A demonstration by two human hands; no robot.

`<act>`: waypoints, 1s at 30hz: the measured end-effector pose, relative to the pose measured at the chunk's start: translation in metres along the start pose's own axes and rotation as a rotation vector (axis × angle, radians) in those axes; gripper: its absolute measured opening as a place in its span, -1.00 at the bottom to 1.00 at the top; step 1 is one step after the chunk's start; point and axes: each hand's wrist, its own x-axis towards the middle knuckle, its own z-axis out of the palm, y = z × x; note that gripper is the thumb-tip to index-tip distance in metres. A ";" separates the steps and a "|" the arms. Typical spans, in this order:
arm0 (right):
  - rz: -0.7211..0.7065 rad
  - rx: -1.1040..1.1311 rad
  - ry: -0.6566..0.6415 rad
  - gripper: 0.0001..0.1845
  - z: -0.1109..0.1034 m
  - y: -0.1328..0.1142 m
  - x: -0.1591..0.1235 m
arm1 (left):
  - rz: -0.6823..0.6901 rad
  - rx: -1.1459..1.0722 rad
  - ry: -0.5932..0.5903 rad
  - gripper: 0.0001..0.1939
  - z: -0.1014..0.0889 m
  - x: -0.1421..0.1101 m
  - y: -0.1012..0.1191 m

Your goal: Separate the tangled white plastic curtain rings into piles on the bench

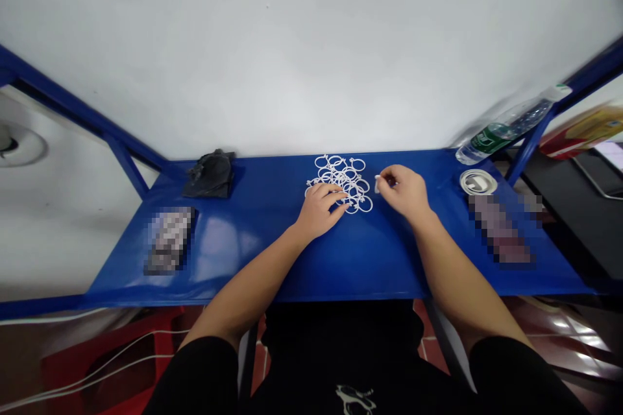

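Black shirt, print illegible; left hand open on white rings; right hand pinching white piece.

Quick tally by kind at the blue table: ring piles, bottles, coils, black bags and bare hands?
Ring pile: 1 (overlapping rings, not countable singly)
Bottle: 1
White coil: 1
Black bag: 1
Left hand and right hand: 2
Total: 6
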 end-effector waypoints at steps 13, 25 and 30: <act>0.011 -0.110 -0.277 -0.80 0.013 0.011 0.001 | -0.002 0.130 -0.227 -0.56 0.004 -0.006 -0.001; -0.067 -0.031 -0.452 -0.78 0.032 -0.006 -0.007 | -0.055 0.229 -0.518 -0.45 -0.001 -0.002 0.012; -0.067 0.089 -0.368 -0.67 0.031 -0.002 -0.005 | -0.138 0.257 -0.386 -0.67 -0.002 -0.001 0.010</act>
